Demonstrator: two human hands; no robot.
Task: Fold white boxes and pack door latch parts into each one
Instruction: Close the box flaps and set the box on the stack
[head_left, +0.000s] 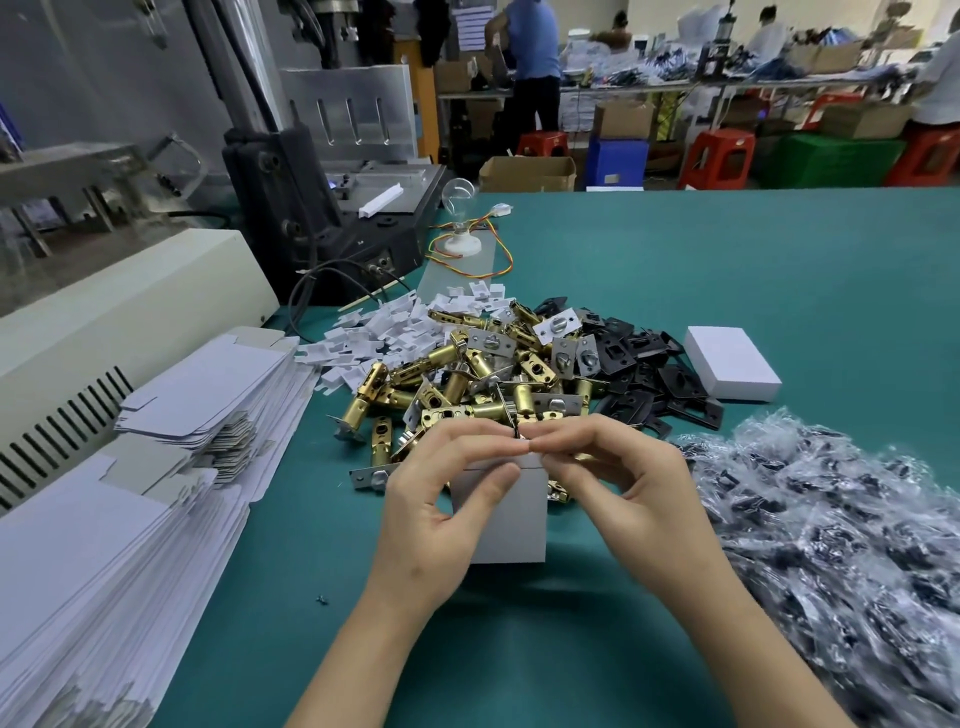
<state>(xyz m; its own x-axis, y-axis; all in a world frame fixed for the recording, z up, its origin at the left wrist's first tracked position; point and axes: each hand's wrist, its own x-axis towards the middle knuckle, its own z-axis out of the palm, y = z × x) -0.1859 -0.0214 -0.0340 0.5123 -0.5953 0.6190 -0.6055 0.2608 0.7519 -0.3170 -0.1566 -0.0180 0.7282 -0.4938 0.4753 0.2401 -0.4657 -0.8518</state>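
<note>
A white box (511, 519) stands on the green table (727, 291) in front of me, its far end up between my hands. My left hand (441, 499) grips its left side, thumb on the near face and fingers curled over the top edge. My right hand (618, 467) pinches the top edge at the right, fingertips meeting the left hand's. Behind lies a heap of brass door latches (467, 379) with silver faceplates, and black strike plates (644, 374) to its right. A closed white box (730, 369) lies further right.
Stacks of flat white box blanks (156, 457) fill the left. Small white card inserts (384, 332) lie behind the latches. Clear bags of dark screws (831, 530) pile at the right. A machine (322, 208), a bulb with wires (460, 218) and people at far benches stand beyond.
</note>
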